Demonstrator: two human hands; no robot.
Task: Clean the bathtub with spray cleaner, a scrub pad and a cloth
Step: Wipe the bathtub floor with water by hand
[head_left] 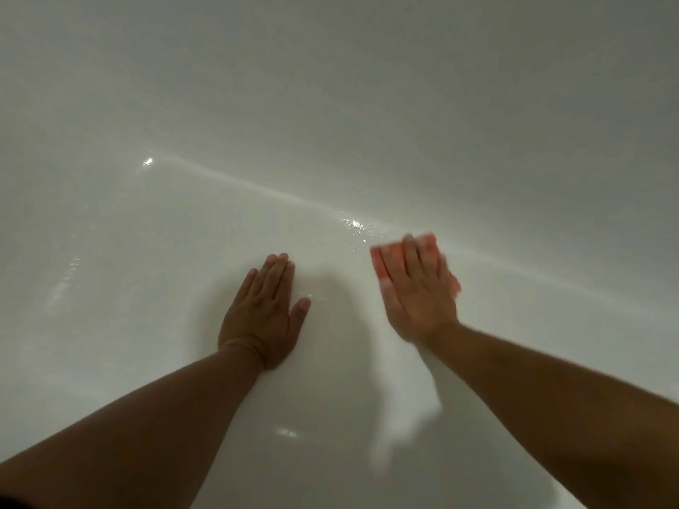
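Scrub stage, I'm judging: the glossy white bathtub (183, 214) is glistening wet just beyond the fingertips, so spraying looks done and the cloth wipe is left. Right hand (415, 292) is pressing a flat pink scrub pad (389, 253) under straight, blurred fingers. Left hand (264, 310) is bracing flat, holding nothing. Counting: two hands, one pad; no bottle or cloth showing.
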